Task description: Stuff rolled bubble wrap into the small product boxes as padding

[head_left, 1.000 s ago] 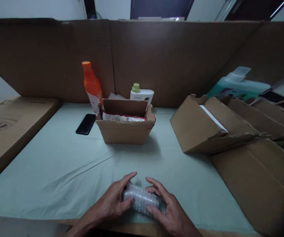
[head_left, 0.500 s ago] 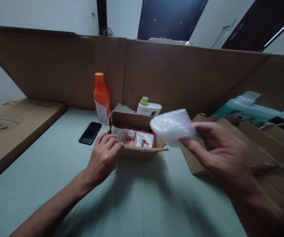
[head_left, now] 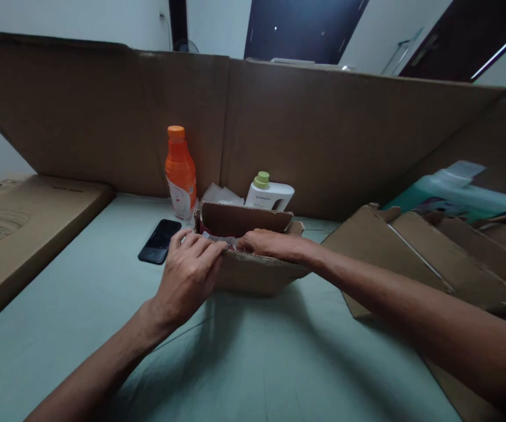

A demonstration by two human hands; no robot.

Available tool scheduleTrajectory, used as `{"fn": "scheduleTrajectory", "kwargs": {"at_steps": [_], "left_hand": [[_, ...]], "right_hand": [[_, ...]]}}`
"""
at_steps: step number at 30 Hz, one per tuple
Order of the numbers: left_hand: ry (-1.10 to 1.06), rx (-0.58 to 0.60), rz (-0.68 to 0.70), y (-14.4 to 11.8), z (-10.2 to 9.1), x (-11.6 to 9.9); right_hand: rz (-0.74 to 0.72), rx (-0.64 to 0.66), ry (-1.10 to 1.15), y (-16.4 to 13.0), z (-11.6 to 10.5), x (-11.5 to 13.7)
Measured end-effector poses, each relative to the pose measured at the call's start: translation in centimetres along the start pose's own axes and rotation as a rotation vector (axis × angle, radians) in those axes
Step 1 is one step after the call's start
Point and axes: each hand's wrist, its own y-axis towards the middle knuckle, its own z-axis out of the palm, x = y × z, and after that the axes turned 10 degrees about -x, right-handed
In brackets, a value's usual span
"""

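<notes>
A small open cardboard box stands on the pale green table. My left hand grips its front left rim, with the fingers curled over the edge. My right hand reaches into the box from the right and lies over a bubble-wrapped packet. Only a sliver of the packet shows between my two hands. What else the box holds is hidden by my hands.
An orange bottle and a white bottle with a green cap stand behind the box. A black phone lies to its left. Folded cardboard boxes lie at the right, a flat carton at the left, a cardboard wall behind.
Both hands lifted the bubble-wrapped packet from the near table edge. My left hand went to the box rim, and my right hand carried the packet into the box.
</notes>
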Motion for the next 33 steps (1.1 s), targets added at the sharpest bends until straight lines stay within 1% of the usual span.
{"fn": "scheduleTrajectory", "kwargs": {"at_steps": [2, 3, 5, 7, 8, 9, 10, 11, 13, 14, 16, 18, 20, 21, 22, 24, 26, 28, 30, 31, 33], "left_hand": [[0.007, 0.013, -0.007, 0.4, 0.4, 0.1], [0.010, 0.008, -0.006, 0.4, 0.5, 0.2], [0.017, -0.043, -0.011, 0.1, 0.6, 0.3], [0.001, -0.134, -0.055, -1.0, 0.2, 0.6], [-0.027, -0.178, -0.100, -1.8, 0.0, 0.9], [-0.064, -0.208, -0.161, -2.8, -0.3, 1.2], [-0.106, -0.210, -0.237, -3.9, -0.5, 1.5], [-0.152, -0.184, -0.326, -5.0, -0.6, 2.0], [-0.257, -0.076, -0.516, -6.7, -0.1, 2.8], [-0.318, -0.018, -0.603, -7.1, 0.4, 3.2], [-0.472, 0.081, -0.733, -7.0, 2.0, 3.5], [-0.619, 0.123, -0.805, -6.1, 3.7, 3.2], [-0.702, 0.107, -0.843, -5.3, 4.6, 2.1], [-0.714, 0.083, -0.854, -5.3, 4.6, 1.4], [-0.701, 0.059, -0.857, -5.8, 4.1, 0.5], [-0.617, 0.041, -0.829, -8.1, 2.2, -1.7], [-0.477, 0.057, -0.772, -11.8, -0.7, -3.9], [-0.346, 0.073, -0.749, -15.9, -3.9, -5.7], [-0.226, 0.088, -0.803, -19.4, -6.6, -7.0], [-0.179, 0.099, -0.844, -20.7, -7.6, -7.3], [-0.115, 0.111, -0.908, -22.4, -8.8, -7.3]], "right_hand": [[0.025, -0.073, -0.029, -0.2, -1.0, 0.0], [0.044, -0.133, -0.050, -0.6, -1.8, 0.0], [0.094, -0.284, -0.090, -2.2, -4.0, -0.3], [0.149, -0.447, -0.117, -5.2, -5.9, -0.8], [0.176, -0.534, -0.120, -7.2, -6.5, -1.2], [0.208, -0.617, -0.111, -9.2, -6.6, -1.7], [0.240, -0.694, -0.082, -11.3, -6.1, -2.2], [0.280, -0.764, -0.032, -13.1, -5.0, -2.8], [0.364, -0.796, 0.133, -15.5, -1.6, -3.7], [0.383, -0.766, 0.218, -15.8, 0.5, -4.0], [0.376, -0.708, 0.366, -15.0, 4.5, -4.2], [0.378, -0.718, 0.457, -13.2, 7.4, -3.9], [0.429, -0.760, 0.485, -12.1, 8.9, -3.3], [0.465, -0.777, 0.481, -12.1, 9.2, -2.9], [0.491, -0.784, 0.476, -12.5, 9.5, -2.6], [0.490, -0.779, 0.480, -14.2, 9.9, -1.6], [0.434, -0.766, 0.501, -16.3, 10.5, -0.6], [0.349, -0.728, 0.538, -17.8, 11.1, 0.5], [0.263, -0.671, 0.590, -18.5, 11.7, 1.1], [0.231, -0.644, 0.615, -18.6, 12.0, 1.2], [0.207, -0.604, 0.639, -18.7, 12.7, 1.0]]}}
